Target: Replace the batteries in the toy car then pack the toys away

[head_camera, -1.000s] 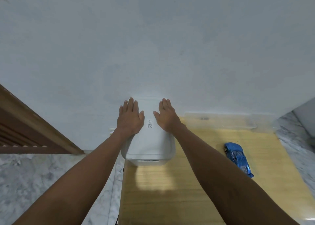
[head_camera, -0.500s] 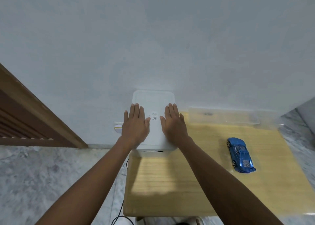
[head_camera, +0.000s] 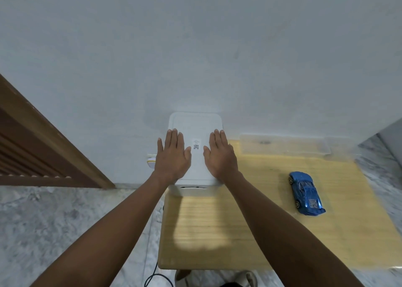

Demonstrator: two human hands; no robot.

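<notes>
Lying well right of both hands' fingers point(head_camera: 174, 136), seemingly untouched, the toy car point(head_camera: 306, 192).

Both forearms are bare all the way to the bottom of the frame, no sleeves showing. Left hand point(head_camera: 174, 156) and right hand point(head_camera: 220, 156) wear no gloves, rings or watch. Bottom centre, a pair of light grey slippers point(head_camera: 250, 278) pokes into the frame.

Under my palms the white rectangular plastic box point(head_camera: 195, 162) looks smooth and matt. The pale wooden table top point(head_camera: 250, 226) shows fine grain. The blue toy car point(head_camera: 305, 192) is glossy; the grey marble floor point(head_camera: 65, 221) is mottled.
</notes>
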